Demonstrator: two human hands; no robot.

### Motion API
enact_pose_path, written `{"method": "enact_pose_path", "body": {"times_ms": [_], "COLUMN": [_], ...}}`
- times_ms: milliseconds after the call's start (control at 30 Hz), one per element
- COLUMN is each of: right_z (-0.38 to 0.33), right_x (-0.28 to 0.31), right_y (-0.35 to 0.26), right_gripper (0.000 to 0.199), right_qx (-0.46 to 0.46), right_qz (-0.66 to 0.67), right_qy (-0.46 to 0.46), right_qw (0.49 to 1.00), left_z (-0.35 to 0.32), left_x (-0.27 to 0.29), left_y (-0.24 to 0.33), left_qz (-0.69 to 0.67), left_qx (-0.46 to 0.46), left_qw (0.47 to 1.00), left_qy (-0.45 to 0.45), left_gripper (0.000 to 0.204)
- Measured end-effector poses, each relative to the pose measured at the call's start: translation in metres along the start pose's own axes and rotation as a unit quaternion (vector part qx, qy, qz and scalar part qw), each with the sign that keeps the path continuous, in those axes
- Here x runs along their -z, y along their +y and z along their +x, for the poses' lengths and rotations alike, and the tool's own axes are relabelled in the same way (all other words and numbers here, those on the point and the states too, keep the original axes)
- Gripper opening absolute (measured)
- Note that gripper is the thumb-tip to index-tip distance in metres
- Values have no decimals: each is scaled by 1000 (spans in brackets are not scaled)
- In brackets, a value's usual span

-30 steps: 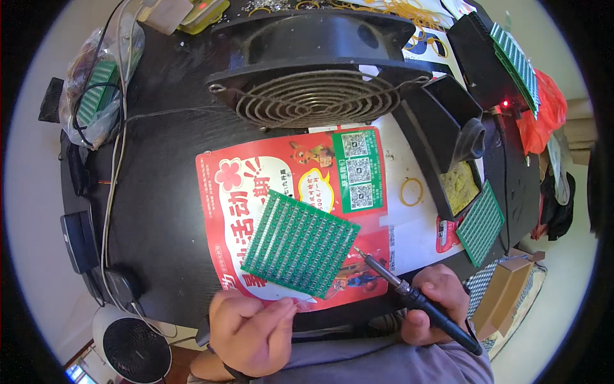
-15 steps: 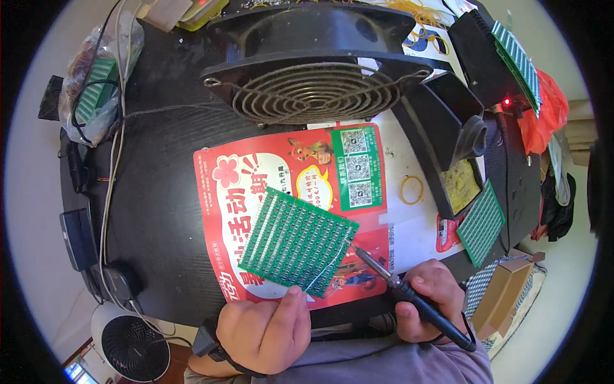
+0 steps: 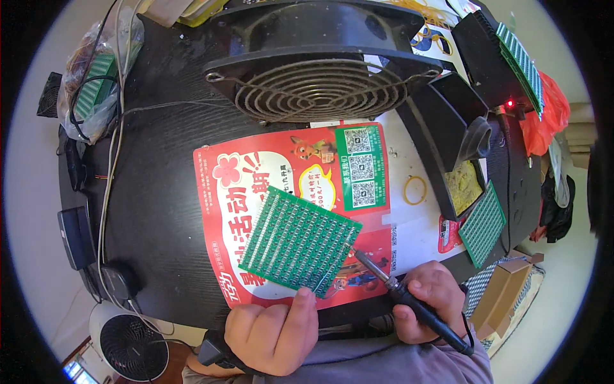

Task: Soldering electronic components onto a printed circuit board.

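A green circuit board (image 3: pixel 300 237) with rows of small pads lies tilted on a red printed sheet. My right hand (image 3: pixel 430 301) is closed round the black handle of a soldering iron (image 3: pixel 416 304). The iron's tip touches or nearly touches the board's right edge. At the board's lower corner, my left hand (image 3: pixel 275 336) is closed in a pinch. A thin silvery solder wire (image 3: pixel 330 280) runs close to these fingertips, up toward the iron's tip, and shows only faintly. Whether the fingertips also touch the board is unclear.
Behind the board stands a large black fan (image 3: pixel 320 83) with a wire guard. An iron stand (image 3: pixel 448 128) with a yellow sponge (image 3: pixel 463 185) is to the right, beside a second green board (image 3: pixel 483 227). Cables (image 3: pixel 114 147) run down the left, past a plastic bag (image 3: pixel 96 83).
My left hand has shifted slightly right, nearer the board's lower corner, and the wire shows less clearly. My right hand and the iron have hardly moved.
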State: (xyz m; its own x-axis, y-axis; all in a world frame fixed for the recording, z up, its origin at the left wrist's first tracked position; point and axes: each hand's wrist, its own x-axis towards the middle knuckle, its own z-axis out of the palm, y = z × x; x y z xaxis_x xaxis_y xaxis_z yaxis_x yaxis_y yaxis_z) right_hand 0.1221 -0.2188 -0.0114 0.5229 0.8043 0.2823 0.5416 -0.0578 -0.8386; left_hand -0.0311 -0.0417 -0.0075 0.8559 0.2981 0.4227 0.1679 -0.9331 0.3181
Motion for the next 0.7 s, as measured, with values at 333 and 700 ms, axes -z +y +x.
{"method": "enact_pose_path", "body": {"times_ms": [333,700], "right_z": [4,5], "right_x": [-1,2], "right_y": [-1,-3], "right_gripper": [39,39], "right_qx": [18,25], "right_qz": [-3,-10], "right_qy": [17,-5], "right_qw": [1000,1000], "left_z": [1,1], "left_x": [1,0], "left_y": [-2,0], "left_qz": [-7,-10], "left_qx": [-2,12], "left_qw": [1000,1000], "left_qy": [-10,-12], "left_gripper": [22,26]}}
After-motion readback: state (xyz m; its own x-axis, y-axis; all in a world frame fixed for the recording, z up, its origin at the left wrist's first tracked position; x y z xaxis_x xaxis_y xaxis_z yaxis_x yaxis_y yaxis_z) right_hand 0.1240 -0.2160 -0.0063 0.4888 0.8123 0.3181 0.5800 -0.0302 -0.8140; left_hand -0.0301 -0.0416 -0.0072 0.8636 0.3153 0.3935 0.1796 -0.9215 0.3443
